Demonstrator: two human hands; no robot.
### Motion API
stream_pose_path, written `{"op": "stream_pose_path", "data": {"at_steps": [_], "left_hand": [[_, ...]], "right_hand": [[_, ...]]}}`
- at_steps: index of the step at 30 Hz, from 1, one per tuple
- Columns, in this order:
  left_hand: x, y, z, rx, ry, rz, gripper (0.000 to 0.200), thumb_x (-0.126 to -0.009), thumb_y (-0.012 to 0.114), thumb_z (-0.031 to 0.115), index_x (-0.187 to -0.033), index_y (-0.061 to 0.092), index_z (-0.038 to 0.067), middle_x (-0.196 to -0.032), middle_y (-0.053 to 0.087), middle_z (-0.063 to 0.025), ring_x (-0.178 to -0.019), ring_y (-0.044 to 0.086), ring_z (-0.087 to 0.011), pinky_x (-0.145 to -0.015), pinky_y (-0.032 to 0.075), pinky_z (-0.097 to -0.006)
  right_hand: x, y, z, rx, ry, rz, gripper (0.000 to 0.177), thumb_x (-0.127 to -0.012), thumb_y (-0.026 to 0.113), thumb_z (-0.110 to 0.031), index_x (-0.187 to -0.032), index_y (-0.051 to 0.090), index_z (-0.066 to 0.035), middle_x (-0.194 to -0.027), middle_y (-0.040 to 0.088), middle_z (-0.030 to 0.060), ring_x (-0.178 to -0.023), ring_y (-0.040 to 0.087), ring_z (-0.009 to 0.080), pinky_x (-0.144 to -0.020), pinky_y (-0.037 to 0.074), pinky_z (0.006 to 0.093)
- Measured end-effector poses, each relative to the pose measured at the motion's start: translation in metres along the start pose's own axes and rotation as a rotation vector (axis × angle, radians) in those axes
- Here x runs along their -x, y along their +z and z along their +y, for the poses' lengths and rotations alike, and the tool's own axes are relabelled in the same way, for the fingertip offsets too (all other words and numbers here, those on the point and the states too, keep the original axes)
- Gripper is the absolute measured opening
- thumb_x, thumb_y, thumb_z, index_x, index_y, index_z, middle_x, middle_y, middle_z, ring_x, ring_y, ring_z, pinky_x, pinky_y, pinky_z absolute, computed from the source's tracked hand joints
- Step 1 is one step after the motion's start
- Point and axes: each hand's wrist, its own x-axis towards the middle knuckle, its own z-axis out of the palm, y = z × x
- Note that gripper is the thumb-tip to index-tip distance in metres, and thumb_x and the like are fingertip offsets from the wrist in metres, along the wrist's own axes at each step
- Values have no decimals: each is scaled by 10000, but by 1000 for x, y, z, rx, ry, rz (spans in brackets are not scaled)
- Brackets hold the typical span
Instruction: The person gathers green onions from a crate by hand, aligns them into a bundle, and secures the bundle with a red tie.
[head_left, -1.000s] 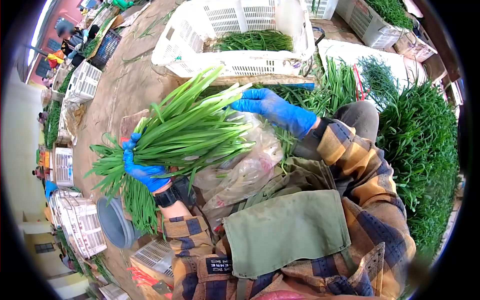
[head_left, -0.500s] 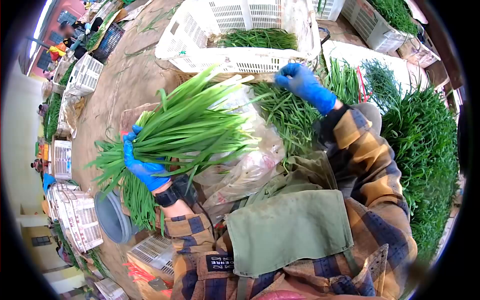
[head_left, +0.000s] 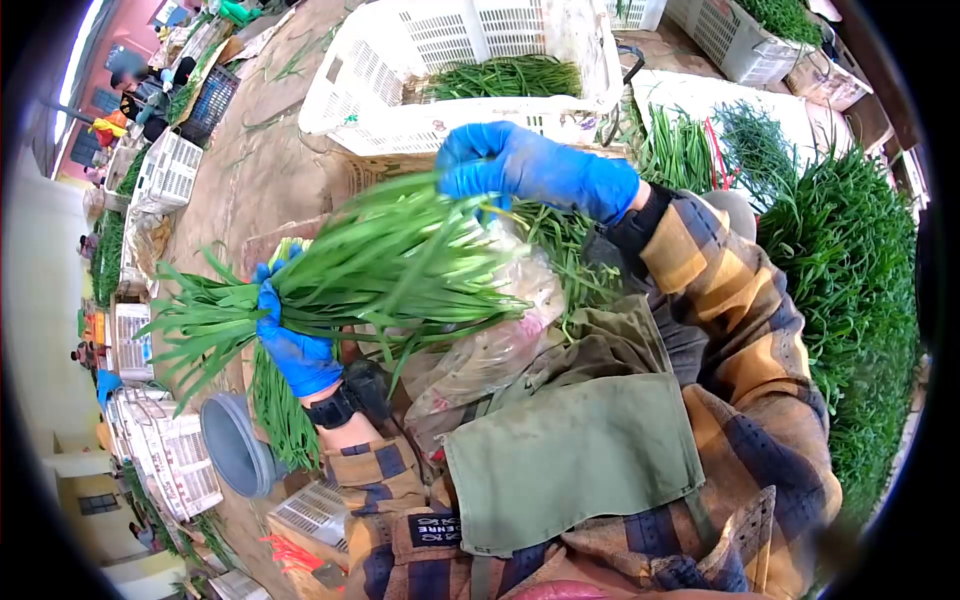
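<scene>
A large bunch of long green leafy stems (head_left: 390, 270) lies across the middle of the view, its pale ends pointing right. Around its left part wraps my left hand (head_left: 295, 335), in a blue glove. My right hand (head_left: 530, 170), also gloved in blue, is at the upper right of the bunch with its fingers bent against the stems; what lies between them is blurred. Beneath the bunch is a clear plastic bag (head_left: 480, 365). More loose stems (head_left: 560, 250) lie to the right of the bag.
Beyond my hands stands a white crate (head_left: 390, 125) with greens inside. A big heap of greens (head_left: 840, 290) is at the right. Left are a grey bucket (head_left: 232, 440) and stacked white baskets (head_left: 180, 455). A person (head_left: 150, 90) sits at the far upper left.
My right hand has moved left and onto the bunch from the space beside it. My left hand has shifted slightly, and the bunch's leaves spread farther left.
</scene>
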Motion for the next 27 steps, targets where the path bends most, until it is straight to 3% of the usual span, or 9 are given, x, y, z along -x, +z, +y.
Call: {"op": "stream_pose_path", "data": {"at_steps": [4,10,13,14,16,18,20,21,27], "left_hand": [[-12,-18,-5,72,21,51,199,-934,489,141,-1041,606,22,-1190,582,-188,-1132,536,-286,-990,415,-498],[-6,-20,-4,-18,81,117,213,-935,492,179,-1028,608,27,-1140,607,-142,-1054,572,-261,-946,448,-468],[-6,-25,-3,-8,90,150,226,-941,489,199,-1007,618,26,-1134,610,-147,-1028,584,-262,-931,459,-465],[-6,-26,-4,-5,94,165,229,-942,489,204,-1001,621,27,-1127,613,-146,-1018,589,-262,-926,462,-463],[-5,-27,-7,-6,109,172,228,-942,486,202,-995,621,27,-1124,616,-143,-1014,591,-260,-924,464,-463],[-9,-27,-7,11,98,119,238,-945,476,197,-1037,612,24,-1157,599,-154,-1045,578,-264,-948,446,-462],[-14,-35,-8,60,68,20,278,-949,459,187,-1126,592,19,-1226,564,-179,-1113,550,-274,-997,409,-460],[-9,-13,-13,66,139,231,325,-952,418,175,-1209,544,21,-1291,514,-182,-1168,511,-291,-1029,376,-477],[-9,-13,-13,100,113,264,339,-947,411,171,-1228,528,22,-1311,497,-177,-1188,492,-306,-1043,357,-484]], "right_hand": [[17,-7,9,-59,109,-10,234,-819,698,-213,-980,620,-61,-810,606,0,-669,553,89,-572,469,209],[32,-82,59,34,235,178,130,-870,622,-200,-913,623,-77,-773,635,9,-627,556,76,-540,447,231],[40,-85,73,1231,241,5,179,-861,619,-227,-952,608,-72,-760,626,145,-675,626,226,-636,486,388],[49,-70,57,1216,270,-44,250,-868,620,-264,-1031,624,-74,-881,659,143,-801,642,194,-714,499,355],[45,-44,44,581,-112,71,351,-866,633,-294,-1123,615,-55,-1013,658,120,-943,614,170,-827,484,326],[34,-13,27,81,-12,36,450,-837,661,-365,-1126,623,-23,-1073,647,101,-965,593,180,-863,459,311],[22,14,25,37,36,25,401,-831,684,-317,-1115,638,-37,-1035,658,72,-950,582,143,-858,453,285],[15,24,31,-73,37,44,382,-822,698,-302,-1098,649,-42,-1011,664,63,-938,583,131,-850,455,284],[0,31,53,-356,-11,147,210,-829,695,-199,-940,684,-21,-859,675,34,-786,597,93,-754,480,253]]}}
